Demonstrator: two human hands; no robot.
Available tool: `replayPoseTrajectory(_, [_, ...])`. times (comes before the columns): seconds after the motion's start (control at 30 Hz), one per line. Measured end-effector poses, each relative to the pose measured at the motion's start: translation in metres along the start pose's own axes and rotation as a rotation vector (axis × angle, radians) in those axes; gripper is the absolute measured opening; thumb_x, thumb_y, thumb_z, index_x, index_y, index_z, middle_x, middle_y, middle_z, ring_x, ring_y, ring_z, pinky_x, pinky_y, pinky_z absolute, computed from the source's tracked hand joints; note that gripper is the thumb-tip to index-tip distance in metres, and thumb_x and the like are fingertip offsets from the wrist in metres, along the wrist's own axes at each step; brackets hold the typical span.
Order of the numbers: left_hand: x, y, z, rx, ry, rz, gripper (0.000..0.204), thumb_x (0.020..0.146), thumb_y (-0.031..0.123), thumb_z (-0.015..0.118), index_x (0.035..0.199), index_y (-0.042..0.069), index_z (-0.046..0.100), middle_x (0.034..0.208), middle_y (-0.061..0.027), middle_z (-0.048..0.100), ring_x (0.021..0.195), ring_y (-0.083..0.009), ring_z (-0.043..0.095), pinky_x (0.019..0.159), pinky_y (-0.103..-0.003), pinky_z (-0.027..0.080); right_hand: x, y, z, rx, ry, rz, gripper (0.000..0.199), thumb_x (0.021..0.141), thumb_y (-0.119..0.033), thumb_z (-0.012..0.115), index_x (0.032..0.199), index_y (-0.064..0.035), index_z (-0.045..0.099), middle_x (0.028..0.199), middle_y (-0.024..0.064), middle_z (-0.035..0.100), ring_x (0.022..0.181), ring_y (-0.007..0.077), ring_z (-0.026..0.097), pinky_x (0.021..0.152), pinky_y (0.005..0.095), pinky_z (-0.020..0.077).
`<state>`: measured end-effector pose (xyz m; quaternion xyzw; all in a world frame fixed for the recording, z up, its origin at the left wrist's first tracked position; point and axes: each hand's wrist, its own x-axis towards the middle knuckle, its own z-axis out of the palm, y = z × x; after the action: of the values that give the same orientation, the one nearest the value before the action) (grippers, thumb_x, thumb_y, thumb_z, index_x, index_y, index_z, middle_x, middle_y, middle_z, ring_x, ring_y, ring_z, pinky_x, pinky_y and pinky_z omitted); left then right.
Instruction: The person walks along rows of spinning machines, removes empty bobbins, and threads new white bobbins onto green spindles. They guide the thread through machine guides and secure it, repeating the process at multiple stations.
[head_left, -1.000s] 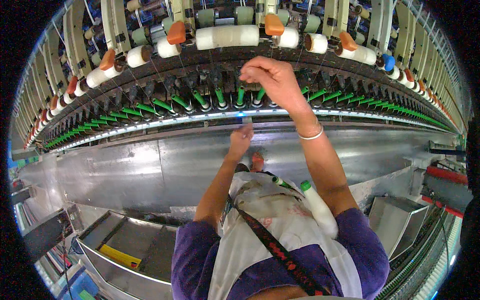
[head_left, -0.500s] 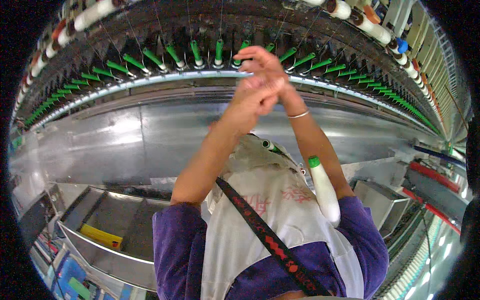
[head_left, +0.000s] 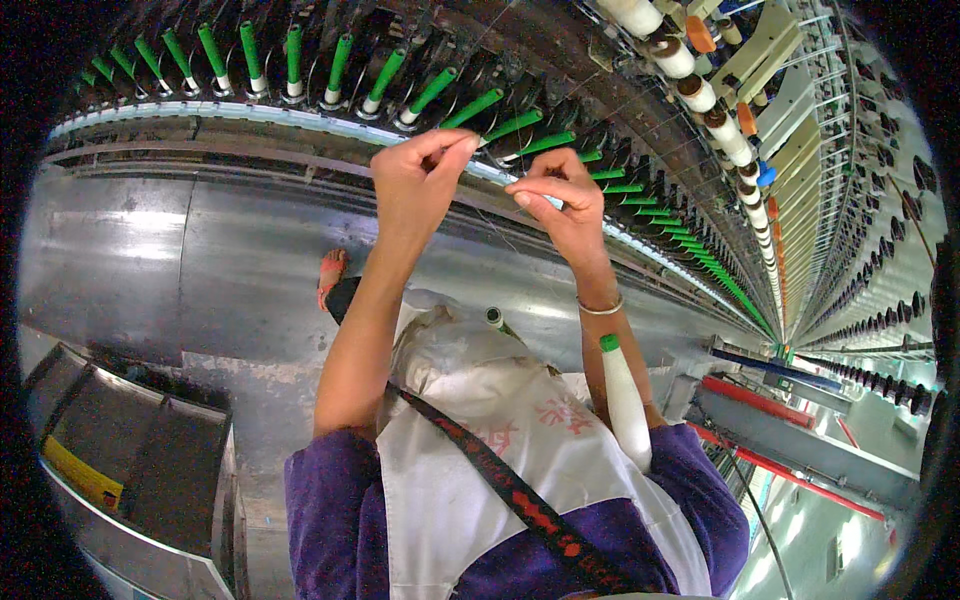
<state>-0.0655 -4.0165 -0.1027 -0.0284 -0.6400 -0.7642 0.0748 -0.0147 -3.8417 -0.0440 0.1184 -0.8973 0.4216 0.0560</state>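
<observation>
My left hand (head_left: 415,185) is raised in front of a row of green bobbins (head_left: 430,95), thumb and forefinger pinched together. A little to its right and lower, my right hand (head_left: 568,205) also pinches thumb against forefinger, its other fingers curled. A fine thread (head_left: 510,238) shows faintly below and between the hands; its ends at the fingertips are too thin to follow. Against my right upper arm, a full white bobbin with a green tip (head_left: 627,405) rests by the strap of my apron (head_left: 450,510). Another tube end (head_left: 494,317) sticks out at the apron's front.
A pale rail (head_left: 250,112) runs below the bobbins. White rovings (head_left: 695,93) hang in a line at upper right. A metal bin (head_left: 140,480) with a yellow strip stands at lower left. Red-edged grey beams (head_left: 790,430) lie to the right. A sandalled foot (head_left: 332,275) is on the floor.
My hands, which overlapped in a blur before the bobbins, are now apart, each in a pinch. The view has turned to the right along the machine.
</observation>
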Motion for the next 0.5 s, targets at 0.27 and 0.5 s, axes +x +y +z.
replayPoseTrajectory(0.27, [0.058,0.015,0.08,-0.012,-0.193,0.005,0.014,0.074,0.022,0.067,0.08,0.01,0.071,0.064,-0.0095,0.064,0.052,-0.0172,0.06,0.05,-0.029,0.046,0.051,-0.021,-0.025,0.321,0.082,-0.087,0.014,0.075,-0.007,0.065,0.084,0.0024,0.07,0.104,0.0097,0.057,0.094,0.0174,0.048,0.083,0.0298,0.0375])
replayPoseTrajectory(0.5, [0.062,-0.003,0.05,0.063,0.15,0.091,0.013,0.075,0.015,0.069,0.081,0.003,0.071,0.066,-0.009,0.067,0.052,-0.0122,0.058,0.051,-0.025,0.045,0.093,-0.012,-0.014,0.41,0.237,0.055,0.009,0.077,-0.001,0.063,0.084,0.0003,0.069,0.08,0.004,0.061,0.081,0.0111,0.053,0.077,0.0243,0.0392])
